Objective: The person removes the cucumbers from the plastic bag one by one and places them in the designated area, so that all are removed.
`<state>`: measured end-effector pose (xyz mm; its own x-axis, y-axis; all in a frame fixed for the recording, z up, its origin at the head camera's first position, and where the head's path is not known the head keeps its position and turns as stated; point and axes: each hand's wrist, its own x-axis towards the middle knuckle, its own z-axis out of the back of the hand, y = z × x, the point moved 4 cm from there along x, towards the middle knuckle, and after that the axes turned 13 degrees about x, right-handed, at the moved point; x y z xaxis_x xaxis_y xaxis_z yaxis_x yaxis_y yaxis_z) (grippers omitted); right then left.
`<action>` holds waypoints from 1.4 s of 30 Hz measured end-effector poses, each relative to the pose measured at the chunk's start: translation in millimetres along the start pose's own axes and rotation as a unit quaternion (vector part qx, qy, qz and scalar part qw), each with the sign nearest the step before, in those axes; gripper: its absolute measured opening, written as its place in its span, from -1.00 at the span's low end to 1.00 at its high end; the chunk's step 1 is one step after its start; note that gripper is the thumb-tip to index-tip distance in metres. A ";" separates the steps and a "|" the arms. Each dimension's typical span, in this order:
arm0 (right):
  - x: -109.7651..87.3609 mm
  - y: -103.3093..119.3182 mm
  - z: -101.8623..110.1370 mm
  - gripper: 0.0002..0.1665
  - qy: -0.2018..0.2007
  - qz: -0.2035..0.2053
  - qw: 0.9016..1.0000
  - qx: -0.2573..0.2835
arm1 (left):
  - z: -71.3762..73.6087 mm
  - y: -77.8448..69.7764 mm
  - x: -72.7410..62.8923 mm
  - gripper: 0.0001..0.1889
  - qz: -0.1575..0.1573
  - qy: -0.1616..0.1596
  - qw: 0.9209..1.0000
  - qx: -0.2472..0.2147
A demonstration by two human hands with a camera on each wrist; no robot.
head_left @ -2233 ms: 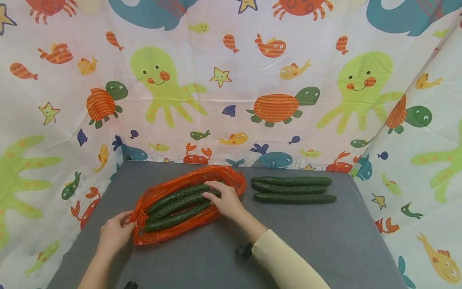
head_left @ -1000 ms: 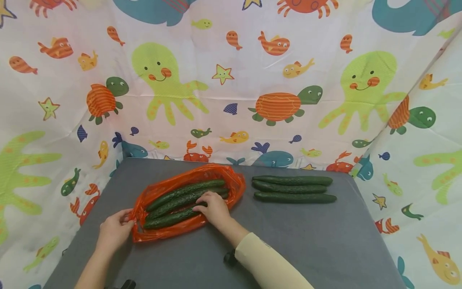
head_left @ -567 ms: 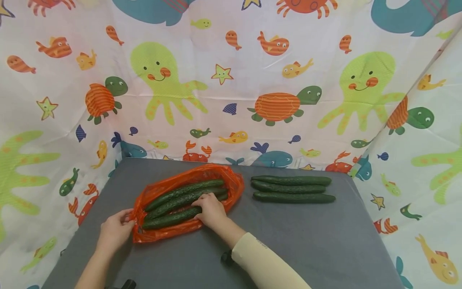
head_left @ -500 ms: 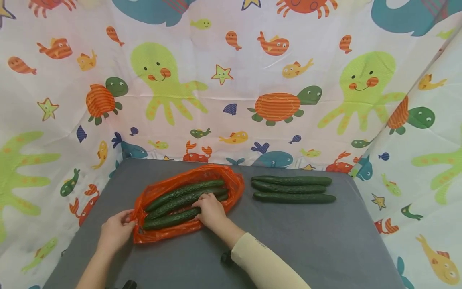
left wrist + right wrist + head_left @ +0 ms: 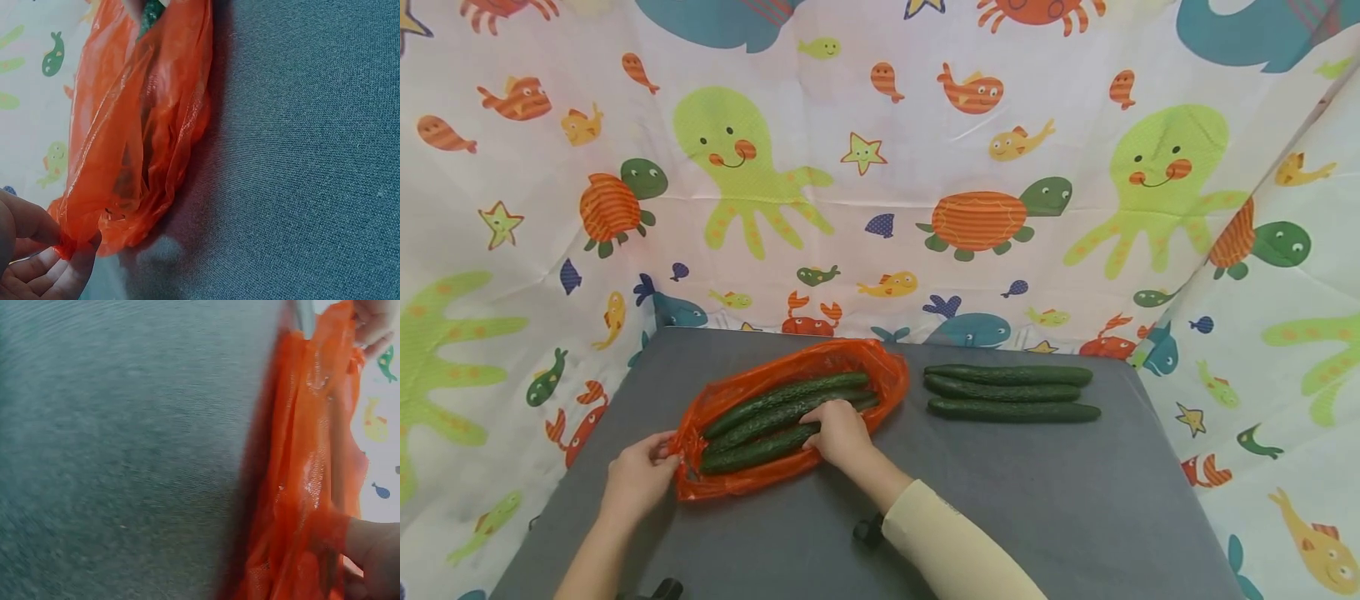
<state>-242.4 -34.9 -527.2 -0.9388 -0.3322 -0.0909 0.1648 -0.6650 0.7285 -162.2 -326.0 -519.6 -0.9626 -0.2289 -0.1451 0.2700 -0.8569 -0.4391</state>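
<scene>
My left hand (image 5: 636, 479) pinches the gathered left end of an orange plastic bag (image 5: 891, 379). In the left wrist view, the thumb and fingers press a small fold of the bag (image 5: 109, 165) between them. Three long green cucumbers lie side by side in the bag's wide opening. My right hand (image 5: 844, 435) reaches in from the right and grips the nearest cucumber (image 5: 752, 452), fingers over it and thumb on its near side. That cucumber's right part is hidden by the hand. The right wrist view shows the thumb behind the bag's near wall (image 5: 303, 456).
Three more cucumbers (image 5: 1011, 412) lie in parallel on the grey table (image 5: 1075, 500), right of the bag. A white curtain (image 5: 880, 250) printed with sea animals stands behind and at both sides.
My right hand has moved left and nearer, from the right end of the bagged cucumbers to the nearest one, and its fingers have closed round it. My left hand keeps its hold.
</scene>
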 end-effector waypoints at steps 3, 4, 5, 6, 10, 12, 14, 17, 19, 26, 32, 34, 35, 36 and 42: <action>0.5 0.1 1.1 -0.55 -0.003 0.001 1.000 0.028 | 1.1 2.8 -1.7 -0.52 0.006 0.003 1.000 -0.001; 0.8 -0.9 0.6 -0.54 -0.004 0.005 0.999 0.043 | 1.4 3.7 -2.2 -0.52 0.009 0.004 1.000 -0.002; 0.7 -2.1 0.0 -0.54 -0.004 0.007 0.998 0.060 | 1.9 4.6 -2.6 -0.52 0.012 0.006 1.000 -0.003; 0.6 -3.7 -0.6 -0.53 -0.004 0.009 0.997 0.078 | 2.2 5.5 -3.0 -0.52 0.015 0.007 1.000 -0.003; 0.8 -10.6 1.1 -0.53 -0.020 -0.011 0.988 0.154 | 2.5 8.6 -1.7 -0.53 0.016 0.006 1.000 0.005; 0.5 -12.0 3.9 -0.54 -0.025 -0.021 0.984 0.174 | 2.7 9.6 -0.2 -0.54 0.013 0.003 1.000 0.011; 0.4 -12.3 6.9 -0.54 -0.023 -0.026 0.981 0.188 | 2.6 8.0 1.2 -0.55 0.008 0.000 1.000 0.013; -2.0 -8.1 7.5 -0.53 -0.004 -0.032 0.977 0.211 | 3.1 6.4 1.3 -0.55 0.006 0.002 1.000 0.010; -4.0 -3.6 7.2 -0.52 0.004 -0.030 0.974 0.222 | 3.0 6.0 0.8 -0.55 0.004 0.003 1.000 0.011; -9.6 16.8 16.0 -0.53 0.001 0.040 0.974 0.221 | 2.8 5.6 1.4 -0.53 0.001 0.003 1.000 0.016; -12.6 32.1 31.0 -0.54 -0.030 0.088 0.979 0.181 | 4.6 4.0 -0.5 -0.52 0.001 0.007 1.000 0.019; -14.2 34.2 36.5 -0.54 -0.035 0.090 0.979 0.178 | 5.6 3.1 -1.3 -0.51 0.000 0.005 1.000 0.019; -14.9 34.3 39.6 -0.55 -0.038 0.090 0.979 0.178 | 5.7 2.4 -1.4 -0.51 0.000 0.005 1.000 0.017; -15.8 33.9 42.7 -0.55 -0.040 0.088 0.979 0.180 | 5.9 1.5 -1.6 -0.51 0.000 0.004 1.000 0.016; -24.1 24.7 64.6 -0.55 -0.070 0.061 0.977 0.193 | 4.8 -1.7 -2.3 -0.54 0.000 0.003 1.000 0.009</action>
<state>-235.2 -0.1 -463.1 -0.9562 -0.2799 0.0861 0.1766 -0.3166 0.9320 -160.6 -326.2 -514.2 -0.9622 -0.2268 -0.1510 0.2702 -0.8647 -0.4233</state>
